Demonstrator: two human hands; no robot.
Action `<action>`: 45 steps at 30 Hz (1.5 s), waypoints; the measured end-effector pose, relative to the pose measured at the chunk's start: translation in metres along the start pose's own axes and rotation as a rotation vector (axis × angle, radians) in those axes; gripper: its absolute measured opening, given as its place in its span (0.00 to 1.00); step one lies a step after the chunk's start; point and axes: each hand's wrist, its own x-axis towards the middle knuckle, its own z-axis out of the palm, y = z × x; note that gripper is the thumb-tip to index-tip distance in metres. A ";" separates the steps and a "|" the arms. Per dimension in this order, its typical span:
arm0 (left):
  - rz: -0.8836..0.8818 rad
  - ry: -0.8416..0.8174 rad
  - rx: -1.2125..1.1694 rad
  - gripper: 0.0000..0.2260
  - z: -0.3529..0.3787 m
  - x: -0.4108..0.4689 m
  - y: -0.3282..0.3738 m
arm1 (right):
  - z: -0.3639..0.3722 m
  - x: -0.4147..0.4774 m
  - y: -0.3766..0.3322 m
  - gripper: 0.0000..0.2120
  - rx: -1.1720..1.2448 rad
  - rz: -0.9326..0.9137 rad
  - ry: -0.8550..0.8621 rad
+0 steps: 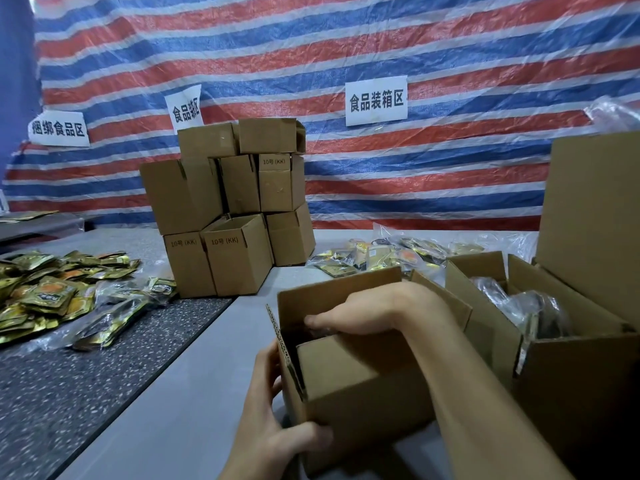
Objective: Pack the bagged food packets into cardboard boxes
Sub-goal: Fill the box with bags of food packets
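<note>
At lower centre the left hand (273, 420) grips the near left corner of an open cardboard box (363, 386) on the bench (194, 393). The right hand (363, 313) reaches inside onto a bagged packet (318, 332), fingers hidden, grip impossible to tell.

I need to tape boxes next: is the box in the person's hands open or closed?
Open. The box has raised flaps, and the right hand reaches into its top.

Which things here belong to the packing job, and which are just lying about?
In the job: small open box, held by left hand, right hand reaching inside; bagged packets behind it; large box with bags in it; stack of boxes.
Lying about: loose gold packets at left; paper signs; striped tarp.
</note>
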 end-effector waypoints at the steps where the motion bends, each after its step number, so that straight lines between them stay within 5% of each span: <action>1: 0.002 -0.002 0.003 0.46 0.000 0.001 0.000 | 0.000 0.004 0.001 0.28 0.033 -0.025 -0.037; 9: -0.019 0.015 -0.021 0.46 -0.001 0.003 -0.001 | 0.004 0.022 0.003 0.16 -0.043 -0.063 -0.006; 12: -0.034 0.042 -0.060 0.46 -0.002 0.004 -0.003 | 0.004 0.024 0.002 0.23 -0.009 -0.022 0.088; 17: -0.089 0.238 -0.218 0.44 -0.007 0.008 -0.015 | 0.002 0.020 -0.002 0.18 0.143 -0.268 0.504; 22: -0.137 0.482 -0.314 0.39 -0.007 0.011 -0.012 | 0.002 0.024 -0.002 0.03 0.422 -0.562 0.929; 27: -0.167 0.546 -0.394 0.43 -0.008 0.010 0.002 | -0.001 0.040 0.017 0.09 0.719 -0.403 1.005; 36: -0.178 0.542 -0.379 0.45 -0.005 0.009 0.004 | 0.004 0.097 0.034 0.09 2.076 -0.213 1.080; 40: -0.165 0.536 -0.381 0.44 -0.005 0.009 0.000 | 0.003 0.135 0.047 0.08 2.193 0.045 0.979; 45: -0.122 0.522 -0.385 0.37 -0.004 0.010 -0.004 | 0.024 0.178 0.070 0.04 2.018 0.184 0.820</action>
